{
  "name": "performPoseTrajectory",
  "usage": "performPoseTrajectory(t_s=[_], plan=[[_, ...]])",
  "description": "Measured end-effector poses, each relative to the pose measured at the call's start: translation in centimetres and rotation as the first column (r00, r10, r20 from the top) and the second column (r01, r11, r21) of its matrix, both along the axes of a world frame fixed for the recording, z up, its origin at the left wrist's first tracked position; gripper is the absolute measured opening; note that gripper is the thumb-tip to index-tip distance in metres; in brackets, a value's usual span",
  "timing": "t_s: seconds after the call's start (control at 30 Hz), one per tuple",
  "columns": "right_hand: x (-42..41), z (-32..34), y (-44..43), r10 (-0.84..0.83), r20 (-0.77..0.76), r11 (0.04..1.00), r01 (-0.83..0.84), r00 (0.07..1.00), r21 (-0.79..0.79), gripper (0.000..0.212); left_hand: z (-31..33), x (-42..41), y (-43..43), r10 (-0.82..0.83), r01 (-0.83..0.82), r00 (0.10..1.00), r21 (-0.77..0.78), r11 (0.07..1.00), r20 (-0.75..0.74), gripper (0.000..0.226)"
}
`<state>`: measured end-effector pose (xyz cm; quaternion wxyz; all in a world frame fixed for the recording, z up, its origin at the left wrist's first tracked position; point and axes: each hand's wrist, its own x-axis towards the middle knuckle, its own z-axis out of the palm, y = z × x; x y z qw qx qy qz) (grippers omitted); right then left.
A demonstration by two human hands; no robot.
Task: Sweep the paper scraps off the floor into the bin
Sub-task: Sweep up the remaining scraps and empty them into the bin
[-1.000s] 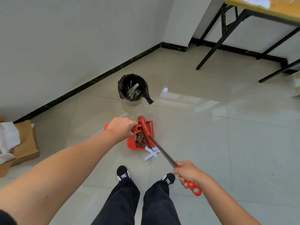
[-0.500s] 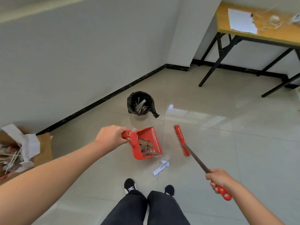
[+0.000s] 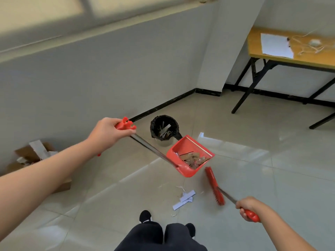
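My left hand (image 3: pixel 107 133) grips the top of the long handle of a red dustpan (image 3: pixel 188 156). The dustpan hangs lifted off the floor, just in front of the bin, with brown and white scraps inside. The bin (image 3: pixel 164 128) is round, lined with a black bag, and holds scraps. My right hand (image 3: pixel 249 207) is closed on the red grip of a broom, whose red brush head (image 3: pixel 214 185) hovers low at the right of the dustpan. White paper scraps (image 3: pixel 184 199) lie on the tiles in front of my shoes.
A cardboard box (image 3: pixel 38 156) with paper in it stands by the wall at the left. A wooden table (image 3: pixel 293 57) on black legs stands at the back right, with a sheet and string on it. Glossy tiled floor stretches to the right.
My left hand has risen and lifted the dustpan off the floor, toward the bin. The broom has pulled away from the dustpan to the right. My view has tilted upward.
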<state>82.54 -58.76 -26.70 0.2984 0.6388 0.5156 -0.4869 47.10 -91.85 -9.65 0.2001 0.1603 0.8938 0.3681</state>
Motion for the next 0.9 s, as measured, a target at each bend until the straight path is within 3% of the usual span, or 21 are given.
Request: performPoseTrajectory(t_s=[0.2,0.37,0.6,0.9], plan=[[-0.9,0.3,0.7,0.098,0.036,0.993,-0.095,0.995,-0.073,0.020,0.1,-0.3,-1.9,0.256,-0.275,0.958,0.158,0.948,0.127,0.029],[-2.6,1.4,0.8,0.161,0.024,0.986,-0.160,0.987,-0.057,0.019,-3.8,-0.3,-2.8,0.450,-0.559,0.816,0.297,0.774,0.362,0.028],[-5.3,1.9,0.5,0.259,0.030,0.966,-0.258,0.965,-0.030,0.006,-9.6,1.5,-3.6,0.599,-0.844,0.501,0.200,0.497,0.624,0.021],[-8.3,0.7,-1.2,0.329,0.055,0.944,-0.330,0.943,0.012,0.009,-13.3,1.4,-6.6,0.592,-0.968,0.225,0.107,0.227,0.774,0.026]])
